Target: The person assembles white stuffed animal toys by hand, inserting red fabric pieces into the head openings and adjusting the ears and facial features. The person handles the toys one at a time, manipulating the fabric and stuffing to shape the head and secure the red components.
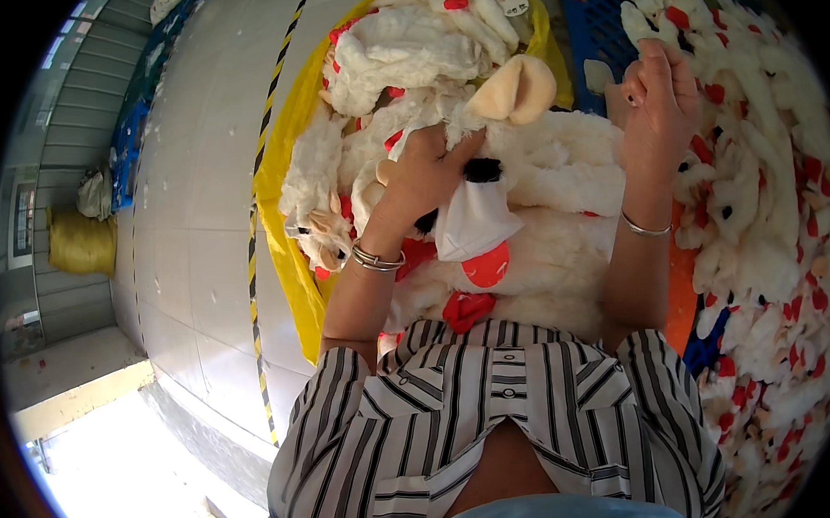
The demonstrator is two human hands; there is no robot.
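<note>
My left hand is closed on an unstuffed plush animal skin, its fingertips sunk in the fur. The skin has white fluffy fur, black patches, a smooth white muzzle and a red tongue-like piece. A beige ear stands up just beyond my fingers. My right hand is raised to the right, its fingers curled and pinched together. Whatever it may hold is too small to make out. Under my hands lies a heap of similar white plush skins with red and beige parts, in a yellow bag.
A large pile of white plush pieces with red parts fills the right side. A blue crate stands behind my right hand. Black-and-yellow tape runs along the tiled floor. A yellow roll stands at the far left.
</note>
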